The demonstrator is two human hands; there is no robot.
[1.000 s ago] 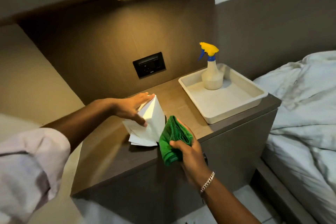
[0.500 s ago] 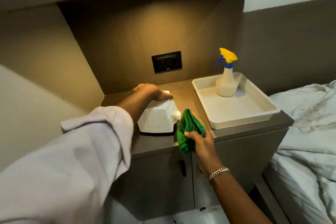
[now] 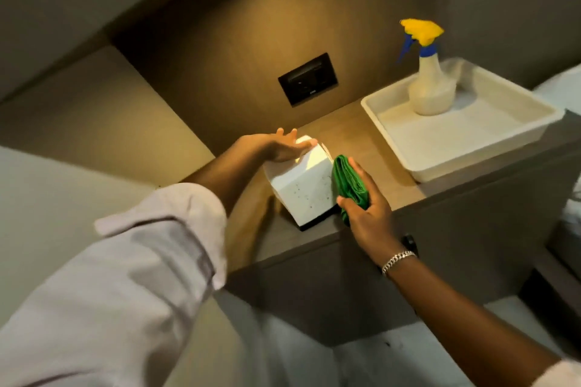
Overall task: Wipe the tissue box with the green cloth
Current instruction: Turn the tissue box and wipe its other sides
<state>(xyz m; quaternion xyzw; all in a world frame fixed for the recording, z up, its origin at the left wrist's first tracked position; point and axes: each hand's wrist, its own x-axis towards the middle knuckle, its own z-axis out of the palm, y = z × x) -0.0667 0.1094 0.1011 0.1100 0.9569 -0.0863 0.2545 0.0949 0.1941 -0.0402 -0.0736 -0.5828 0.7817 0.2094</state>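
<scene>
Tilted tissue box [image 3: 303, 188] (cloth [image 3: 349, 184] alongside), hand [image 3: 367, 214] right

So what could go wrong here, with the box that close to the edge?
The tissue box sits near the front edge of the nightstand; a hard push from the green cloth in the right hand might slide it off. The left hand only rests open on top, so the box could tip or shift sideways.
</scene>
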